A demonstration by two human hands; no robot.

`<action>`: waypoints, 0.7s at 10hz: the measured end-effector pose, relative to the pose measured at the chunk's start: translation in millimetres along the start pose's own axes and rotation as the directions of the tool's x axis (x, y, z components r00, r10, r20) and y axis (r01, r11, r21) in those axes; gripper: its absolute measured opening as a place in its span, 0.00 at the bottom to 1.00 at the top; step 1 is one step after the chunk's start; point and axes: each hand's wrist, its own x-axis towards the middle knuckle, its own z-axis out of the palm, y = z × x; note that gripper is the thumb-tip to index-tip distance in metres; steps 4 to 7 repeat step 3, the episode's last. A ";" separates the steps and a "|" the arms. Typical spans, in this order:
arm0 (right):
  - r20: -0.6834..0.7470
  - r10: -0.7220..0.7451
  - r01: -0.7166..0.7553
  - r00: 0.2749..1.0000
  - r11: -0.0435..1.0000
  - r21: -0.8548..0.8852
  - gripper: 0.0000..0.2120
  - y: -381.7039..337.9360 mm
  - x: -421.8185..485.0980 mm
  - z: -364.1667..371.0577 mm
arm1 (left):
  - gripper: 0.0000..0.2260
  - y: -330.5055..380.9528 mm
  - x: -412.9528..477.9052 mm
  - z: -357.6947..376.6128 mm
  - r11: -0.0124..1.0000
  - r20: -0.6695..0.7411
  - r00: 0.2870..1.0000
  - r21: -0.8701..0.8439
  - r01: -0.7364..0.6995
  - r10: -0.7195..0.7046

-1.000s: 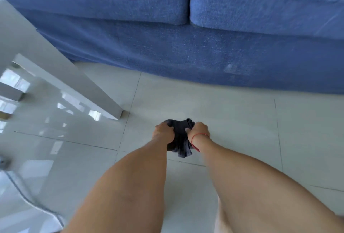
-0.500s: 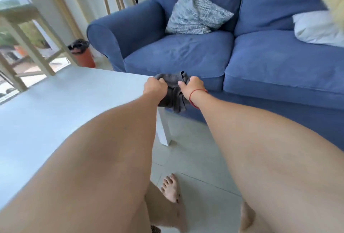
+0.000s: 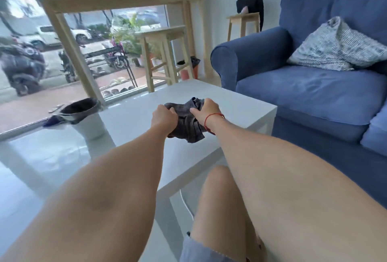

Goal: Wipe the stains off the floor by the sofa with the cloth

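A dark grey cloth (image 3: pixel 187 119) is bunched between my two hands, held in the air above the white coffee table (image 3: pixel 240 104). My left hand (image 3: pixel 163 117) grips its left side. My right hand (image 3: pixel 206 110), with a red string at the wrist, grips its right side. The blue sofa (image 3: pixel 310 94) stands to the right, with a striped grey cushion (image 3: pixel 337 46) on its seat. The floor by the sofa is mostly hidden behind my arms and the table.
A white bucket (image 3: pixel 83 115) with a dark lining stands on the glossy floor at the left, near the glass door. Wooden stools (image 3: pixel 165 52) and a wooden shelf stand by the window. My knee (image 3: pixel 217 203) is below the table edge.
The view has swung up from the floor by the sofa to the table and window. Both hands have kept hold of the cloth and lifted it from floor level to above the table.
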 end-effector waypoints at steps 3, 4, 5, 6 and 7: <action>-0.033 0.082 -0.084 0.996 0.995 -0.045 0.25 21.0 18.8 -5.7 | 0.25 -39.0 6.1 26.4 0.903 -0.018 0.999 0.427 0.043 -0.039; -0.033 0.082 -0.084 0.996 0.995 -0.045 0.25 21.0 18.8 -5.7 | 0.25 -39.0 6.1 26.4 0.903 -0.018 0.999 0.427 0.043 -0.039; -0.033 0.082 -0.084 0.996 0.995 -0.045 0.25 21.0 18.8 -5.7 | 0.25 -39.0 6.1 26.4 0.903 -0.018 0.999 0.427 0.043 -0.039; -0.033 0.082 -0.084 0.996 0.995 -0.045 0.25 21.0 18.8 -5.7 | 0.25 -39.0 6.1 26.4 0.903 -0.018 0.999 0.427 0.043 -0.039; -0.033 0.082 -0.084 0.996 0.995 -0.045 0.25 21.0 18.8 -5.7 | 0.25 -39.0 6.1 26.4 0.903 -0.018 0.999 0.427 0.043 -0.039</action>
